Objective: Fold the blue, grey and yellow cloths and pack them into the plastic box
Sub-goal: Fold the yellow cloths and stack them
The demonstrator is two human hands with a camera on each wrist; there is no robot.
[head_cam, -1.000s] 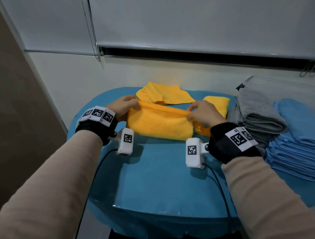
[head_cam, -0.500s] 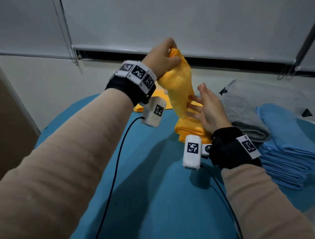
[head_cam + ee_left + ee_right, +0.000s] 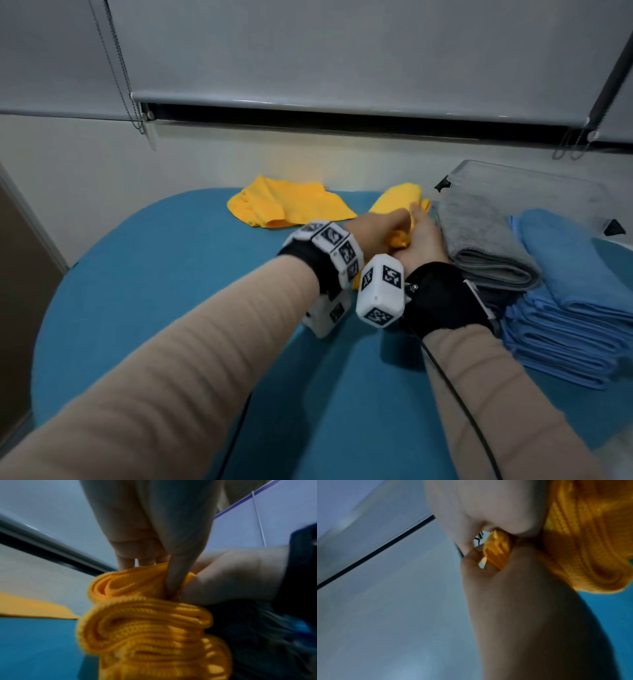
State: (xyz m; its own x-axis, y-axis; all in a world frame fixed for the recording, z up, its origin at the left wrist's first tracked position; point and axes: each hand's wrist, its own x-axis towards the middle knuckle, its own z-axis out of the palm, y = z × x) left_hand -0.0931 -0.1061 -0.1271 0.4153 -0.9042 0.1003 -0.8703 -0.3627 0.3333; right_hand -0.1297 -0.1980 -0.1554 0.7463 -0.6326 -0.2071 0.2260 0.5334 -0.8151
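Observation:
A folded yellow cloth [image 3: 400, 198] lies on a stack of folded yellow cloths [image 3: 145, 628] on the blue table, just left of the grey cloths. My left hand [image 3: 394, 224] pinches its bunched edge [image 3: 137, 577] between thumb and fingers. My right hand [image 3: 419, 222] lies against the left one and grips the same cloth [image 3: 496, 550]. A folded grey cloth [image 3: 486, 243] sits to the right, with a stack of folded blue cloths [image 3: 568, 308] beyond it. The clear plastic box [image 3: 534, 185] stands behind them by the wall.
An unfolded yellow cloth [image 3: 287, 205] lies at the table's far edge, left of my hands. The wall and a roller blind [image 3: 342, 99] stand close behind. The blue table top [image 3: 171, 291] spreads to the left and front of my arms.
The left hand, which held the yellow cloth high in the air, has come down with it onto the yellow stack. The right hand has closed in and both hands now meet on the cloth.

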